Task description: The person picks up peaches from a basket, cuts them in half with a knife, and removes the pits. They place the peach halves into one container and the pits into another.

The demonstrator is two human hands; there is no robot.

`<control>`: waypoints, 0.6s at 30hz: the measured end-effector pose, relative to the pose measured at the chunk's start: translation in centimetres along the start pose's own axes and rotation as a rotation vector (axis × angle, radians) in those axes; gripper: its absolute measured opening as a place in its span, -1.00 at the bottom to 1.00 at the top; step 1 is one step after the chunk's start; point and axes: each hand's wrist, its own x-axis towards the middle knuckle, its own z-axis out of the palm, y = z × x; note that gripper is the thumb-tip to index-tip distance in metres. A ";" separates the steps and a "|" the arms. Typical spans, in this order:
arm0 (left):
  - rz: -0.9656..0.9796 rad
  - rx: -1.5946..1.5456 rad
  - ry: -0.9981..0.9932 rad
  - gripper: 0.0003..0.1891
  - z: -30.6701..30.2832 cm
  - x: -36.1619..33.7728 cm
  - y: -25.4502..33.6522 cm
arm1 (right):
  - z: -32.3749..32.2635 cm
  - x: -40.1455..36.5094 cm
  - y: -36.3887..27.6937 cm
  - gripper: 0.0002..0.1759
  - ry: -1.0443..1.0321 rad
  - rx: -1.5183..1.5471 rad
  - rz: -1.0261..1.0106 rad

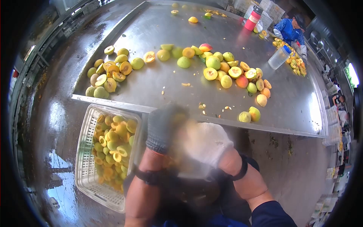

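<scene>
My left hand (163, 128) wears a dark grey knitted glove, and my right hand (207, 143) a white one. The two are close together in front of the table's near edge. A smeared patch covers the fingers of both, so whether they are closed or hold anything is hidden. Left of my left hand stands a white plastic crate (84, 159) holding many yellow-green halved stone fruits (113, 145). Beyond my hands, whole and cut stone fruits (227, 70) lie in a loose cluster on the metal table (151, 85). Another pile of fruit halves (109, 75) rests at the table's left.
Two fruits (250, 114) and scattered pits (226, 108) lie near the front edge. A clear bottle with a blue lid (279, 57) and a red bottle (253, 18) stand on the table. At the far right a person in blue (290, 30) sits beside more fruit (297, 64).
</scene>
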 end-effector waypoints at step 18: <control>-0.169 -0.080 0.269 -0.56 2.8 -0.7 -0.7 | 1.6 0.3 3.8 -0.47 -0.284 0.739 0.013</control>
